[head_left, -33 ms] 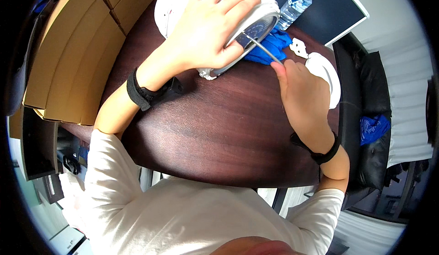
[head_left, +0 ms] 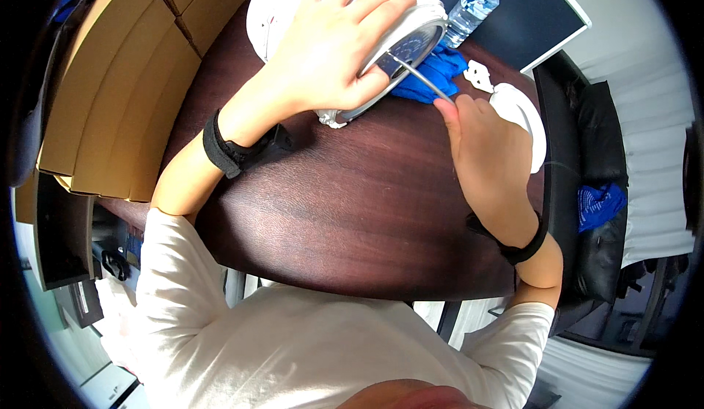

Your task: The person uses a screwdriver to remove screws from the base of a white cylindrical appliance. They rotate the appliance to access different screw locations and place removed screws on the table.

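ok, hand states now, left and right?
Left hand: spread open, pressing on the round white device.
Right hand: closed, holding a thin metal tool.

Left hand (head_left: 334,39) spread flat, fingers extended; right hand (head_left: 488,145) in pinching grip.
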Available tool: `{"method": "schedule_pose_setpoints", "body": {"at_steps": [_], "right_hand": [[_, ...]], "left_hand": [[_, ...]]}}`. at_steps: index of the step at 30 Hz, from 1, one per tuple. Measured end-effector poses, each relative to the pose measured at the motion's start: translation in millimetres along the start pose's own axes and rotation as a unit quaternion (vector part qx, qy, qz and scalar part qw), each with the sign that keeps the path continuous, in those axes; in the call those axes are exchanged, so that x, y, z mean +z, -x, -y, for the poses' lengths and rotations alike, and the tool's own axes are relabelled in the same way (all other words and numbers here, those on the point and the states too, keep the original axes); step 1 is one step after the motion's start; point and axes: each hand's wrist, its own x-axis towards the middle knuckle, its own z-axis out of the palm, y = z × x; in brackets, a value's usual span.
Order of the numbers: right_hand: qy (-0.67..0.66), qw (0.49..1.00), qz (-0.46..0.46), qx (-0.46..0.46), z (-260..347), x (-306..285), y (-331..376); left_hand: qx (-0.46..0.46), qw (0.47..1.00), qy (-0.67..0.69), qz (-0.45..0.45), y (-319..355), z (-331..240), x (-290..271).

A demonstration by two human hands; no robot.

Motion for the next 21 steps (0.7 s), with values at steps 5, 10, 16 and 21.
{"method": "schedule_pose_setpoints", "body": {"at_steps": [5, 10, 16, 21], "right_hand": [[-0.104, 0.991, 0.071, 0.041, -7, -8, -3], [-0.498, 0.796, 0.241, 0.244, -27, -14, 7], [-0.376, 0.908, 0.018, 0.184, -1, -14, 18], [-0.337, 0.935, -0.068, 0.085, 30, -11, 6]], "left_hand": [[-0.002, 1.000, -0.003, 0.007, -1, -3, -2], [0.008, 0.999, 0.030, 0.011, -1, -5, -8], [-0.096, 0.931, 0.351, -0.013, 3, -29, -21], [-0.241, 0.643, 0.723, -0.073, 11, -74, -31]]}}
